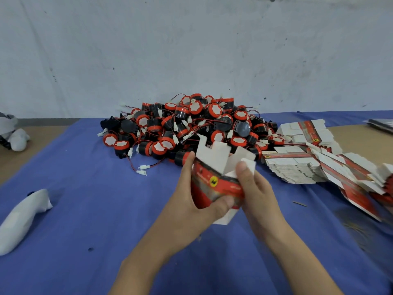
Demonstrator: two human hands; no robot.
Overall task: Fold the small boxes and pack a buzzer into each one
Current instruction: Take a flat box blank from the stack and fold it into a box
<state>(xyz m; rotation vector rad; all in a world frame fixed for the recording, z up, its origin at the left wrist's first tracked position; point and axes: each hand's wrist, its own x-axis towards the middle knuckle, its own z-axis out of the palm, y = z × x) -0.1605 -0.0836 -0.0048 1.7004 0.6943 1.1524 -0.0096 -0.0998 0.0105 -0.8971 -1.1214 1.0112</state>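
A person's two hands hold a half-formed small box point(214, 185), red-printed, above a blue cloth point(102, 188) spread over the tabletop point(32, 154). The left hand point(191, 199) has its grip wrapped round the box's left side, thumb laid across the lower front. The right hand point(258, 188) has its grip closed on the right side, thumb pressing a white flap. The box's top end stands open, its white flaps upright; whether anything lies inside cannot be told. Just behind it sits a heap of red-and-black buzzers point(191, 122) with trailing wires and white plugs. Stacks of flat box blanks point(293, 167) lie fanned out to the right. A white bundle point(23, 218) rests at far left.
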